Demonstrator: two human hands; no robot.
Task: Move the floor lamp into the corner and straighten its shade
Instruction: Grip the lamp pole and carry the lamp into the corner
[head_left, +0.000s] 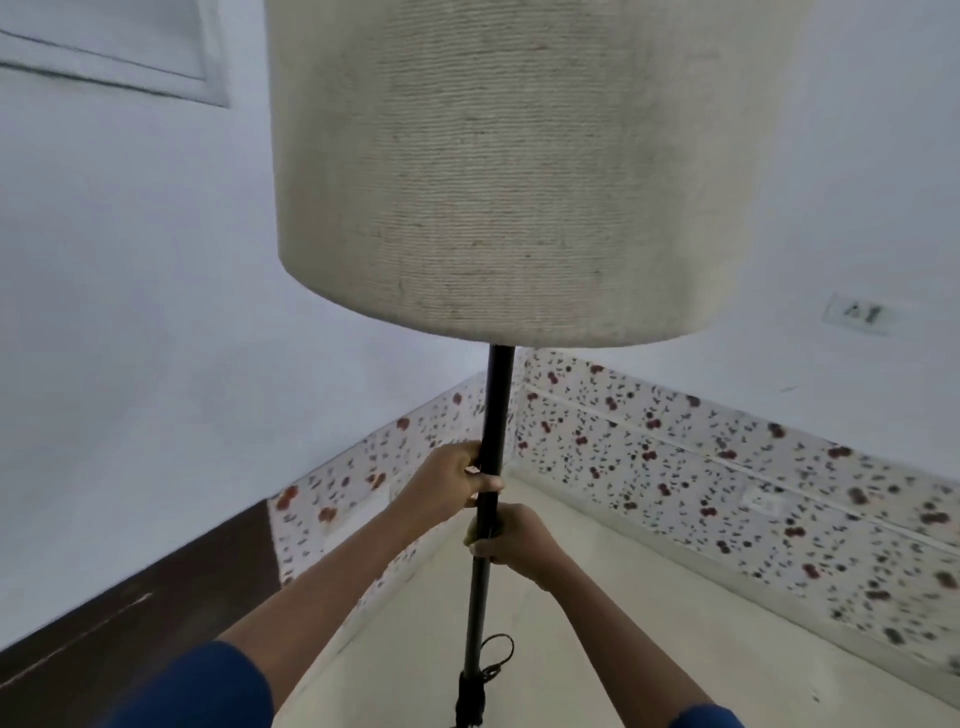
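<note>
Indoors, at a room corner: a person grips a floor lamp with both bare hands, seen from a camera worn on the head.

Walls: pale walls meet at a corner partly hidden behind the lamp; a framed white panel sits high on the left wall.

Shade: the beige woven shade fills the upper middle of the view, its top cut off by the frame edge; its lower rim dips slightly on the left side.

Floor: a cream floor runs into the corner.

Skirting: speckled tile skirting with dark and reddish flecks lines the base of both walls; on the left wall it gives way to a dark brown strip.

Pole: the black pole drops from under the shade, just in front of the corner, down to the bottom edge; the lamp's base is out of view.

Left hand: the left hand is clenched round the pole, the higher of the two.

Right hand: the right hand is clenched round the pole just below the left, close to it.

Sleeves: blue sleeves show at the bottom edge on both arms.

Cord: a thin dark cord loops beside the lower pole.

Socket: a wall socket is on the right wall, blurred.
</note>
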